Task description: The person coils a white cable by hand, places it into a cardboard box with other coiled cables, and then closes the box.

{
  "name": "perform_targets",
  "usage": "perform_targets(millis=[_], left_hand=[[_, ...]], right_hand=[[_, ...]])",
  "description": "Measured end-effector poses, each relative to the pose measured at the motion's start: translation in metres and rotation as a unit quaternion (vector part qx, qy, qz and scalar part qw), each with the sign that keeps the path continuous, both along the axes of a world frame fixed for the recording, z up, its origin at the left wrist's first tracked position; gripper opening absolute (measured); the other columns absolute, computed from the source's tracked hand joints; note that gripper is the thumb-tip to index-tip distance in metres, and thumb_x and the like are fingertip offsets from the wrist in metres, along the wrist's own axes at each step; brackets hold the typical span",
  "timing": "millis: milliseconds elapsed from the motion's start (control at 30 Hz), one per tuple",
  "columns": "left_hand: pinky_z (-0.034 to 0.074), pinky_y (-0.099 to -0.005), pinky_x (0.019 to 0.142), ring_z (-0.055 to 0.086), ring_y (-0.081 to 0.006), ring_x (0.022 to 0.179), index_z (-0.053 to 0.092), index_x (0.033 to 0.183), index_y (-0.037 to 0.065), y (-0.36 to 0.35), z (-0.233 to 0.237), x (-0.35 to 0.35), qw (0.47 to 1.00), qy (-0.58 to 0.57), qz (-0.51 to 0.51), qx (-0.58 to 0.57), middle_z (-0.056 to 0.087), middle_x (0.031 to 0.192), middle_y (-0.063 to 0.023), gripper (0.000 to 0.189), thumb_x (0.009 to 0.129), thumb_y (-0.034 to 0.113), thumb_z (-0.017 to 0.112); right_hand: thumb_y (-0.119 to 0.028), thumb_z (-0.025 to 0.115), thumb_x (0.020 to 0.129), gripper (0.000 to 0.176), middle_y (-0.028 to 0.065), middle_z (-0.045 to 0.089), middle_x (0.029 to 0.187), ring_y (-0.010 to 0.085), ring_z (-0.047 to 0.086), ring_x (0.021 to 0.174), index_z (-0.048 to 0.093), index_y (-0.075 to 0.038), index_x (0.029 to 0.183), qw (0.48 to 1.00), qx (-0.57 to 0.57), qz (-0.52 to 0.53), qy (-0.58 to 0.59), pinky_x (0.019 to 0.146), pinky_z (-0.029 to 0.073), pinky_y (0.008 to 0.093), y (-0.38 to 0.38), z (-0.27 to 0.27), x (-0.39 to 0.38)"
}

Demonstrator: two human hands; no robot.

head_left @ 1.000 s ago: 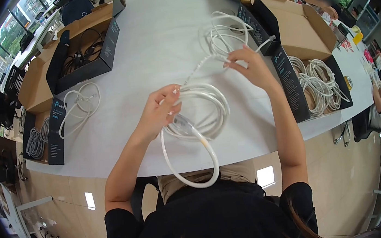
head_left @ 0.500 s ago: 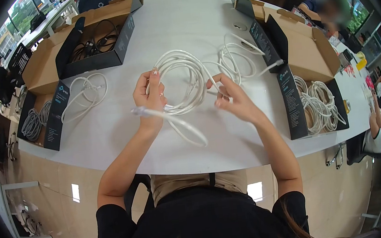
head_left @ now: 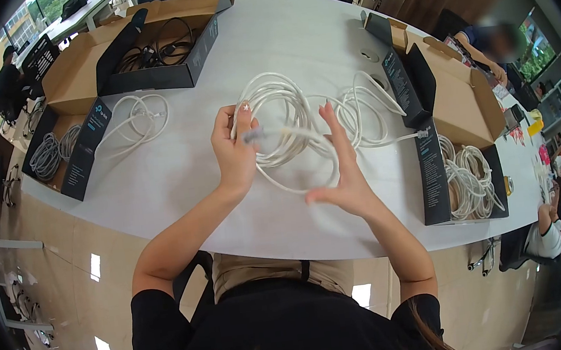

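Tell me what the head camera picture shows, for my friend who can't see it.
A person's left hand grips a white cable coil over a white table, while the right hand is spread open by its loops. Open cardboard boxes of more cables sit on both sides.

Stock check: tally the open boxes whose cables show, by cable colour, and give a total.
Black-cable box: 1
Grey-cable box: 1
White-cable box: 1
Total: 3
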State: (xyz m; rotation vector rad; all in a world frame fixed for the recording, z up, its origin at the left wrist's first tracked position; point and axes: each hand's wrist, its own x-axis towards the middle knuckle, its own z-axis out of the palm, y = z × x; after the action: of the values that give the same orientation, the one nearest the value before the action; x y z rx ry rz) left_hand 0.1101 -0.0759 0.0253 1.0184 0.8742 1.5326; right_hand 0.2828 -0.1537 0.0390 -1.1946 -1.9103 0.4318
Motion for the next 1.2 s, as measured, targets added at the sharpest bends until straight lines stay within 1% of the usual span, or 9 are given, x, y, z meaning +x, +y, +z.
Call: perform_targets(millis=[100,233,433,633,733,867,967,1067,1200], left_hand=[[0.026,-0.0188,0.042,0.028,-0.0005,0.045,0.048,0.086,0.008,-0.003,0.004,-0.002,0.996,-0.044,-0.065,-0.037,0.045,0.063,0.0020,0.024,0.092,0.031,0.050],[0.026,-0.0183,0.042,0.028,-0.0011,0.044,0.046,0.087,0.010,-0.006,0.009,-0.004,0.986,-0.077,-0.144,-0.035,0.042,0.061,0.0026,0.022,0.093,0.031,0.048],[0.027,-0.0183,0.042,0.029,-0.0019,0.043,0.046,0.087,0.012,-0.008,0.009,-0.005,0.959,-0.122,-0.246,-0.070,0.041,0.059,0.0022,0.020,0.096,0.031,0.042],[0.039,-0.0247,0.055,0.043,-0.0096,0.050,0.047,0.094,0.007,-0.010,0.005,-0.004,0.880,-0.148,-0.448,-0.062,0.047,0.063,-0.0015,0.031,0.093,0.036,0.035],[0.045,-0.0304,0.067,0.054,-0.0173,0.063,0.049,0.104,0.002,-0.006,0.003,-0.010,0.835,-0.080,-0.544,-0.021,0.054,0.070,-0.0065,0.042,0.085,0.037,0.036],[0.048,-0.0395,0.084,0.061,-0.0278,0.089,0.023,0.138,0.006,-0.005,0.020,-0.014,0.847,-0.077,-0.525,-0.033,0.052,0.110,-0.0207,0.069,0.082,0.033,0.053],[0.049,-0.0358,0.081,0.059,-0.0268,0.098,0.014,0.141,0.009,-0.003,0.028,-0.008,0.911,0.113,-0.396,-0.029,0.050,0.117,-0.0216,0.073,0.082,0.019,0.057],[0.048,-0.0302,0.085,0.061,-0.0220,0.095,0.014,0.141,0.007,-0.009,0.020,-0.007,0.897,0.108,-0.410,0.123,0.056,0.109,-0.0155,0.072,0.085,0.014,0.059],[0.050,-0.0274,0.076,0.063,-0.0179,0.084,0.022,0.135,0.000,-0.006,0.002,0.004,0.923,0.126,-0.344,0.120,0.061,0.092,-0.0134,0.056,0.090,0.013,0.051]], right_hand=[[-0.045,0.081,0.055,0.105,0.0196,0.035,0.134,0.0260,0.049,0.109,0.029,-0.004,0.137,0.990,-0.015,-0.091,0.109,0.081,0.042,0.0343,0.010,-0.006,0.005],[-0.036,0.082,0.060,0.074,0.0149,0.052,0.114,0.0150,0.058,0.078,0.053,0.000,0.117,0.978,-0.093,-0.183,0.040,0.061,0.043,0.0223,0.014,-0.002,0.016],[-0.021,0.076,0.069,0.049,0.0077,0.059,0.091,0.0095,0.057,0.078,0.056,0.001,0.108,0.979,-0.147,-0.026,0.138,0.073,0.045,0.0250,0.016,-0.007,0.015],[-0.012,0.065,0.078,0.031,0.0027,0.057,0.080,0.0088,0.055,0.069,0.055,0.000,0.104,0.944,-0.208,-0.027,0.256,0.062,0.045,0.0234,0.016,-0.005,0.027],[-0.007,0.058,0.078,0.031,0.0026,0.055,0.076,0.0083,0.053,0.065,0.054,-0.002,0.108,0.965,-0.166,-0.013,0.205,0.060,0.043,0.0224,0.012,0.007,0.027],[-0.006,0.055,0.079,0.031,0.0029,0.053,0.075,0.0087,0.050,0.062,0.052,0.000,0.110,0.972,-0.161,-0.009,0.171,0.056,0.041,0.0239,0.009,0.015,0.031],[-0.006,0.054,0.080,0.031,0.0029,0.053,0.072,0.0085,0.048,0.060,0.051,0.000,0.110,0.983,-0.142,-0.010,0.118,0.055,0.040,0.0242,0.011,0.013,0.033],[-0.006,0.054,0.080,0.030,0.0027,0.053,0.070,0.0080,0.048,0.060,0.052,-0.001,0.109,0.977,-0.146,-0.053,0.149,0.055,0.040,0.0242,0.015,0.003,0.034],[-0.006,0.054,0.080,0.026,0.0025,0.054,0.068,0.0077,0.049,0.060,0.053,-0.001,0.106,0.973,-0.134,-0.076,0.173,0.055,0.040,0.0241,0.017,-0.003,0.035]])
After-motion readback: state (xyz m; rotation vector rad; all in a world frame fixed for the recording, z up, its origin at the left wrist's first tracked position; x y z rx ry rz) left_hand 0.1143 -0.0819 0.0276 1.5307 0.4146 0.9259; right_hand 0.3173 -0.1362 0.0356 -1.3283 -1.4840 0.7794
